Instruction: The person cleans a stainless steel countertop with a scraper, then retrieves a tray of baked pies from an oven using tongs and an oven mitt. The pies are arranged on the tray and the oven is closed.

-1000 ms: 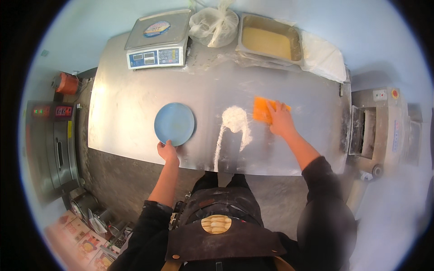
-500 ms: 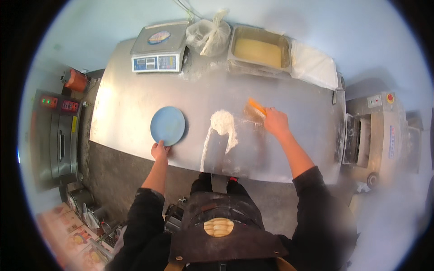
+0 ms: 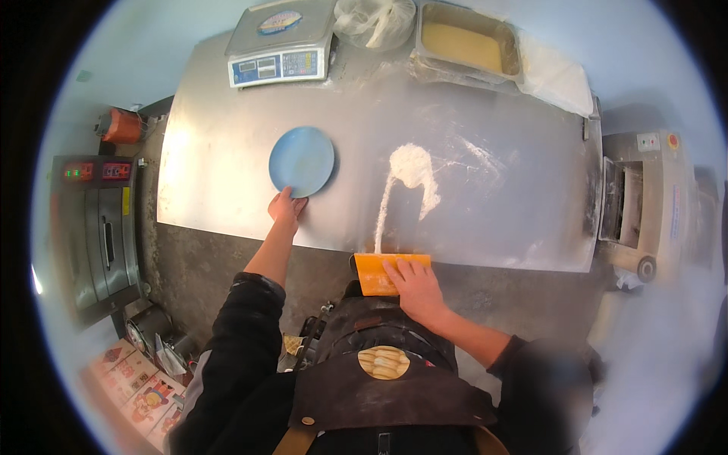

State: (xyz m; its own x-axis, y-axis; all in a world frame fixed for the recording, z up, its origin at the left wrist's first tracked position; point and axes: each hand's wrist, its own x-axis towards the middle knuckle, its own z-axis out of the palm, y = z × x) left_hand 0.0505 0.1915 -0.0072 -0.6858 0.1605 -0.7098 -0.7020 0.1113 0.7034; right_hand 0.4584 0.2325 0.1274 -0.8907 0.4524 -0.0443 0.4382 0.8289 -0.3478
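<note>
My left hand (image 3: 285, 210) grips the near rim of a round blue plate (image 3: 302, 161), which is over the left half of the steel table; whether it rests on the top I cannot tell. In my right hand (image 3: 418, 289) is a flat orange dough scraper (image 3: 371, 274), fingers spread over its face and thumb hidden behind. The scraper is at the table's front edge, close to my apron. Beyond it lies a small heap of white flour (image 3: 410, 164), with a thin trail running toward the scraper and a shorter one on the right.
Along the back of the steel table (image 3: 227, 182) stand a digital scale (image 3: 277, 64), a knotted plastic bag (image 3: 375, 21) and a metal tub of pale yellow contents (image 3: 461, 47). An oven (image 3: 102, 235) is at the left, a steel machine (image 3: 644, 205) at the right. Stacked cartons (image 3: 144, 394) fill the lower left.
My right hand has brought the scraper from the table's right middle back to its front edge. A flour smear shows where it was. My left hand still holds the plate; the view has shifted.
</note>
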